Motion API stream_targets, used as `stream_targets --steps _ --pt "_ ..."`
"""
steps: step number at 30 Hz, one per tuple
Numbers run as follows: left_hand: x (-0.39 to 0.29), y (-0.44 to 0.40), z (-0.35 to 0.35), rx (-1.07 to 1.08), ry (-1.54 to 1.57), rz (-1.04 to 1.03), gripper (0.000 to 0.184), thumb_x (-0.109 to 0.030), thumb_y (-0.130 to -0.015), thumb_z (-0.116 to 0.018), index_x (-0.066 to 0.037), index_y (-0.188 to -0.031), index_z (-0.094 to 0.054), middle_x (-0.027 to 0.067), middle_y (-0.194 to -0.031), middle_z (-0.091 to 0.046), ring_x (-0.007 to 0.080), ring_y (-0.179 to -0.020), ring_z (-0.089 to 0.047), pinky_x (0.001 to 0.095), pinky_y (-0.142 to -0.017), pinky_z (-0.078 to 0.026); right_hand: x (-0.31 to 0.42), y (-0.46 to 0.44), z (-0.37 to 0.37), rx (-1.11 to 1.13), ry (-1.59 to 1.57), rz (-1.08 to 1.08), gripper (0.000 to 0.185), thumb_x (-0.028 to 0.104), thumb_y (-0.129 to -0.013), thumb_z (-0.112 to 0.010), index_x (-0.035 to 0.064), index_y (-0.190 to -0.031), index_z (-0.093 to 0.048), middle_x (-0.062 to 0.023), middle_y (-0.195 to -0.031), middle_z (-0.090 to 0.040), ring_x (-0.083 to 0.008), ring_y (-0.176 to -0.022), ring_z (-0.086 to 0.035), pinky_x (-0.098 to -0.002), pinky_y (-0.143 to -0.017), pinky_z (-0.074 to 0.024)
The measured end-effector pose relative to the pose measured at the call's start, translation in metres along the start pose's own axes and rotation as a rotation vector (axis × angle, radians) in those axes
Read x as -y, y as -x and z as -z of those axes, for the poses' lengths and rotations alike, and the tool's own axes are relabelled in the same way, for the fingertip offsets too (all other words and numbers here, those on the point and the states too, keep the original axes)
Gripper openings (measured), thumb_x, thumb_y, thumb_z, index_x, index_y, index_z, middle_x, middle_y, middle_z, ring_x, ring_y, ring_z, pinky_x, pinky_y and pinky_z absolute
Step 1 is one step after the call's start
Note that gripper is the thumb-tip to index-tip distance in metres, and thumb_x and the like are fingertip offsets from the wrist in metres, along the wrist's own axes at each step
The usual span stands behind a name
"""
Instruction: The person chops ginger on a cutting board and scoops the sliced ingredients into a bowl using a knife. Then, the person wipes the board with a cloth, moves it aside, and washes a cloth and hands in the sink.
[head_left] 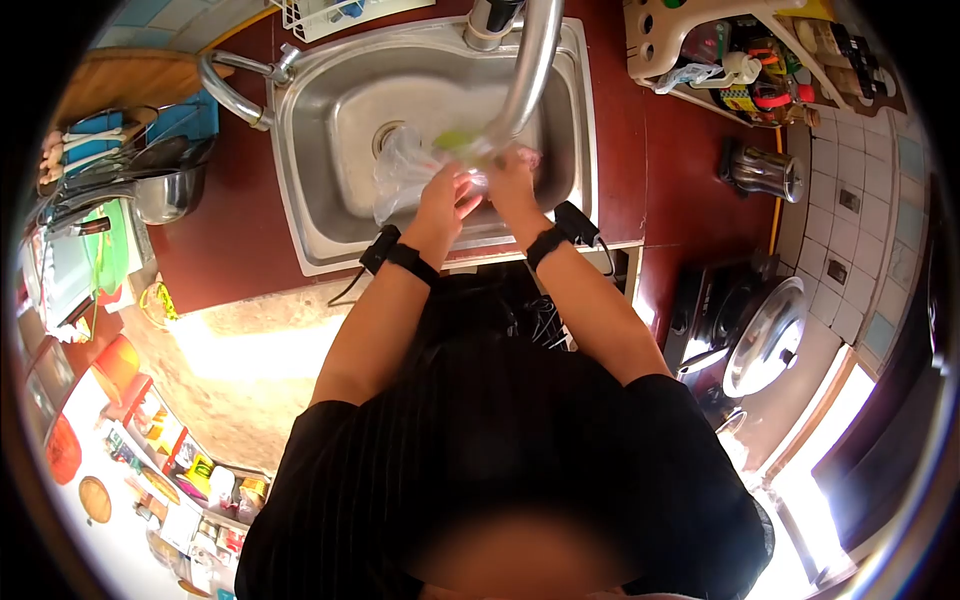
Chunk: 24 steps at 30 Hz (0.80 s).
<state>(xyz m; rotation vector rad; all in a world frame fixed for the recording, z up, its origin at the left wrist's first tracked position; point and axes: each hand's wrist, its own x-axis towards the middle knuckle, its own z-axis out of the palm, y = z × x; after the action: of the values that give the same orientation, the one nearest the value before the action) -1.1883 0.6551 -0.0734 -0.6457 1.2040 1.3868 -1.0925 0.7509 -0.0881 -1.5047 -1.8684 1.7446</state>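
Over the steel sink (360, 215), my left hand (445, 200) is beside a clear plastic bag (400, 175), its fingers curled at the bag's right side. My right hand (515, 180) is just to the right, under the end of the large metal faucet (530, 80), with its fingers bent and partly hidden. A blurred green item (457, 140) shows just beyond my fingers, next to the faucet's end. What each hand grips is too blurred to tell. Both wrists wear black bands.
A second, curved tap (235, 100) stands at the sink's left edge. Pots and a steel bowl (170, 195) are at the left. A crate of bottles (650, 60) is at the upper right, with a moka pot (765, 172) and a stove with a lidded pan (765, 335) below.
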Motion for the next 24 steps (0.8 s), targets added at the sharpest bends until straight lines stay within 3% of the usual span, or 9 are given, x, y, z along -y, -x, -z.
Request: stream_targets --steps 3,6,7,9,11,14,16,19,24 --pt "0.001 -0.032 0.009 0.186 0.231 0.034 0.029 -0.034 -0.099 -0.057 -0.008 -0.111 -0.058 0.0049 -0.087 -0.060 0.0193 -0.080 -0.061 0.0333 -0.068 -0.052 0.033 0.049 -0.005 0.188 -0.125 0.029 0.028 0.012 -0.085 -0.068 0.0030 -0.111 -0.061 -0.0139 -0.087 -0.068 -0.0280 -0.079 -0.067 -0.0406 -0.075 -0.0522" --pt "-0.006 -0.046 0.023 0.324 -0.067 0.063 0.027 -0.030 -0.099 -0.056 -0.005 -0.109 -0.057 0.0076 -0.093 -0.062 0.0215 -0.084 -0.061 0.0375 -0.073 -0.052 0.080 0.088 -0.017 -0.034 -0.031 0.432 0.011 0.011 -0.090 -0.066 0.0044 -0.099 -0.063 -0.0093 -0.082 -0.064 -0.0208 -0.078 -0.064 -0.0342 -0.071 -0.0500" --pt "-0.002 -0.044 0.023 0.470 0.028 -0.001 0.030 -0.032 -0.097 -0.058 -0.003 -0.103 -0.060 0.0069 -0.090 -0.063 0.0218 -0.079 -0.061 0.0368 -0.071 -0.051 0.086 0.084 -0.020 -0.112 0.035 0.448 0.027 0.027 -0.090 -0.065 0.0011 -0.085 -0.061 -0.0193 -0.080 -0.065 -0.0424 -0.078 -0.064 -0.0473 -0.072 -0.0517" --pt "0.015 -0.071 0.032 0.408 -0.694 -0.472 0.032 -0.036 -0.095 -0.059 -0.004 -0.099 -0.061 0.0071 -0.090 -0.063 0.0220 -0.080 -0.061 0.0378 -0.072 -0.051 0.044 0.041 -0.025 -0.117 0.199 0.290 0.032 0.032 -0.091 -0.064 0.0011 -0.085 -0.063 -0.0211 -0.082 -0.066 -0.0429 -0.078 -0.065 -0.0484 -0.071 -0.0519" --pt "-0.002 -0.007 -0.030 -0.068 0.029 -0.031 0.026 -0.028 -0.103 -0.050 -0.005 -0.106 -0.061 0.0053 -0.092 -0.065 0.0191 -0.080 -0.063 0.0334 -0.067 -0.051 0.003 -0.002 -0.025 -0.085 0.438 0.229 0.036 0.037 -0.092 -0.062 0.0014 -0.086 -0.064 -0.0225 -0.083 -0.067 -0.0433 -0.078 -0.066 -0.0491 -0.069 -0.0521" --pt "-0.006 -0.014 -0.033 -0.161 -0.122 -0.073 0.030 -0.031 -0.102 -0.051 -0.005 -0.111 -0.060 0.0070 -0.099 -0.065 0.0210 -0.090 -0.064 0.0369 -0.073 -0.053 -0.016 -0.021 -0.019 -0.056 0.549 0.336 0.038 0.040 -0.093 -0.061 0.0027 -0.089 -0.066 -0.0235 -0.082 -0.067 -0.0437 -0.077 -0.066 -0.0496 -0.067 -0.0525" --pt "0.007 -0.054 0.019 0.136 -0.340 -0.339 0.035 -0.037 -0.102 -0.053 -0.005 -0.114 -0.060 0.0075 -0.101 -0.065 0.0211 -0.093 -0.063 0.0380 -0.074 -0.052 0.025 0.020 -0.029 -0.139 0.241 0.430 0.034 0.037 -0.093 -0.061 0.0040 -0.091 -0.067 -0.0234 -0.079 -0.067 -0.0438 -0.076 -0.066 -0.0495 -0.066 -0.0526" --pt "0.014 -0.072 0.031 0.315 -0.162 -0.264 0.040 -0.041 -0.101 -0.053 -0.006 -0.119 -0.059 0.0058 -0.104 -0.065 0.0216 -0.094 -0.064 0.0375 -0.074 -0.051 0.048 0.036 -0.030 -0.165 0.296 0.439 0.033 0.035 -0.095 -0.059 0.0044 -0.093 -0.068 -0.0241 -0.081 -0.067 -0.0442 -0.078 -0.066 -0.0500 -0.068 -0.0528" --pt "-0.006 0.002 -0.033 -0.200 -0.280 -0.007 0.035 -0.034 -0.104 -0.049 -0.007 -0.125 -0.058 0.0043 -0.110 -0.064 0.0204 -0.102 -0.061 0.0386 -0.079 -0.051 -0.022 -0.030 -0.007 -0.051 0.742 0.235 0.037 0.038 -0.096 -0.056 0.0036 -0.097 -0.069 -0.0251 -0.089 -0.069 -0.0437 -0.083 -0.067 -0.0502 -0.073 -0.0530"
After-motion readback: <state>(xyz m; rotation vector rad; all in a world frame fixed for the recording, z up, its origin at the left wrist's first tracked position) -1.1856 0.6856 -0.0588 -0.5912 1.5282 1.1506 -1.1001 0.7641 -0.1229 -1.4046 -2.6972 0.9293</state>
